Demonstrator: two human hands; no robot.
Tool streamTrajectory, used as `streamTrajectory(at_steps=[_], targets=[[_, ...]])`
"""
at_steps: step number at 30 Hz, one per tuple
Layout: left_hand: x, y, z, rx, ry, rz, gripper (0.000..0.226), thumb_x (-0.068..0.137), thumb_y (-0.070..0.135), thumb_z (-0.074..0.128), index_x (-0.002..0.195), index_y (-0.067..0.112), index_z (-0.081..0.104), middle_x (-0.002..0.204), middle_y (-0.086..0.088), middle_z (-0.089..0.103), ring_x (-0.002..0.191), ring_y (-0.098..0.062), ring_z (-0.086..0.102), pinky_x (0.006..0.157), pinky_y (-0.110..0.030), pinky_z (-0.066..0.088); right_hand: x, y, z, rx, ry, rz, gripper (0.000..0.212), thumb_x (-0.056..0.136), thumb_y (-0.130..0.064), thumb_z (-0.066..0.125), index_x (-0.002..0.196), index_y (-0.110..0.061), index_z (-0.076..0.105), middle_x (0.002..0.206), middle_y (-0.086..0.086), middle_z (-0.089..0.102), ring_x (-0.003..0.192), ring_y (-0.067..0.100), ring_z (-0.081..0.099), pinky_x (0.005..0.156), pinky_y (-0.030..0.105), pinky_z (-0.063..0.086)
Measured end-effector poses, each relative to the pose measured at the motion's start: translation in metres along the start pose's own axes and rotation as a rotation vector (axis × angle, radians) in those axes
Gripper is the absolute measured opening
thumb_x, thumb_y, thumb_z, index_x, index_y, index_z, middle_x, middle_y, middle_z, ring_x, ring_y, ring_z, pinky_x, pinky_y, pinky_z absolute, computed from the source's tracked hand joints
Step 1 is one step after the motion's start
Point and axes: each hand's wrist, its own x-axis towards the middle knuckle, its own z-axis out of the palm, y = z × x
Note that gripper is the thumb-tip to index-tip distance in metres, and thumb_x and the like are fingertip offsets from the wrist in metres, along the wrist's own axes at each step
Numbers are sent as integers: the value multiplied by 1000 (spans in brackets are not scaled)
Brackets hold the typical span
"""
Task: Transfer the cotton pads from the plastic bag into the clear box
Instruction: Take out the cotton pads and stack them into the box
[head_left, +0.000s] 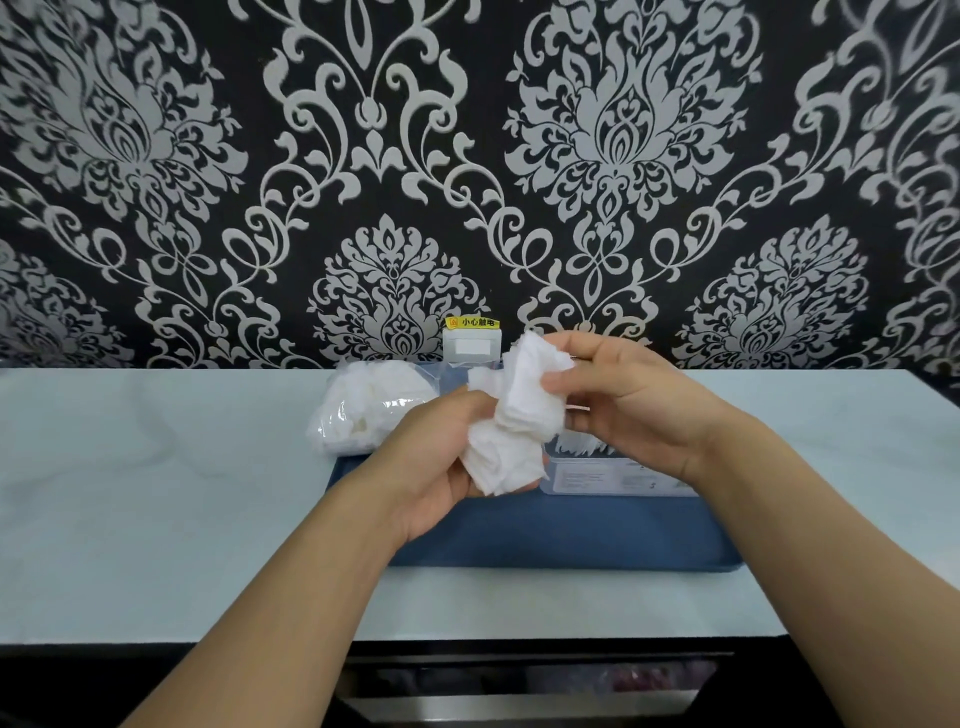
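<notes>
A loose stack of white cotton pads (514, 415) is held up between both hands above the blue tray (561, 540). My left hand (436, 462) grips the lower end of the stack. My right hand (628, 400) pinches the upper end from the right. The clear plastic bag (369, 410), still holding several white pads, lies at the tray's back left corner. The clear box (608, 475) sits on the tray under my right hand, mostly hidden, with white pads showing inside and a label on its front wall.
The tray rests on a pale countertop (156, 493) against a black and silver patterned wall. A white wall socket (471, 345) with a yellow warning sticker stands behind the hands. A dark drawer front (519, 691) lies below the counter's front edge.
</notes>
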Motion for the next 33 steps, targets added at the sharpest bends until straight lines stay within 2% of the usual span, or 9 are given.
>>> streamTrajectory(at_steps=[3,8,12,14,17,19,24,29,33], targets=[[1,-1,0,-10,-32,-18,35,95,11,45,122,7,67,122,-25,70,110,-45,67,82,-54,58,-6,1,1,-182,-18,-25,38,84,-1,71,121,-6,65,101,11,68,96,25,58,85,35,47],[2,-3,-1,-15,-41,-23,44,92,8,37,127,11,63,119,-17,73,110,-39,69,83,-52,60,-11,0,0,-203,-62,-30,34,87,0,70,119,-12,70,103,11,70,96,23,63,87,35,50],[0,-5,4,129,-14,26,38,95,9,39,115,14,70,106,-10,75,95,-25,68,74,-36,56,-11,2,3,-208,-42,-35,29,87,-2,70,112,-15,73,100,8,74,92,18,67,82,27,53],[0,-6,5,171,-21,44,41,96,11,36,122,16,68,113,-13,73,96,-23,67,72,-34,56,-9,4,5,-270,7,-73,29,89,2,68,111,-15,73,97,5,74,88,20,64,81,29,53],[-2,-6,6,168,-81,61,48,94,9,33,128,18,65,123,-11,72,109,-27,68,91,-43,57,-9,3,4,-419,42,-121,40,87,5,71,120,-19,70,97,-3,67,82,26,52,77,33,52],[-4,-6,7,257,-92,88,49,83,7,46,125,25,66,124,-9,72,117,-27,66,102,-46,52,-11,2,4,-486,-4,-105,50,87,3,71,128,-25,66,99,-8,60,80,23,51,73,26,52],[-5,-5,3,390,-80,120,73,59,3,50,125,32,62,122,-1,69,114,-20,63,84,-28,50,-10,5,11,-726,-1,-268,35,83,2,73,107,-23,72,102,-8,63,89,7,58,78,17,46],[-7,4,3,129,-69,88,68,77,-19,37,120,24,68,121,-5,73,111,-25,64,86,-36,50,-18,-1,2,-296,20,-225,22,88,11,64,103,-5,68,119,25,67,101,28,65,91,51,56],[-8,8,4,-106,-75,82,70,81,-24,30,121,19,68,126,-10,72,122,-31,65,103,-45,48,-18,-6,-9,128,11,-161,20,88,8,49,97,-7,59,105,16,68,95,28,64,84,47,57]])
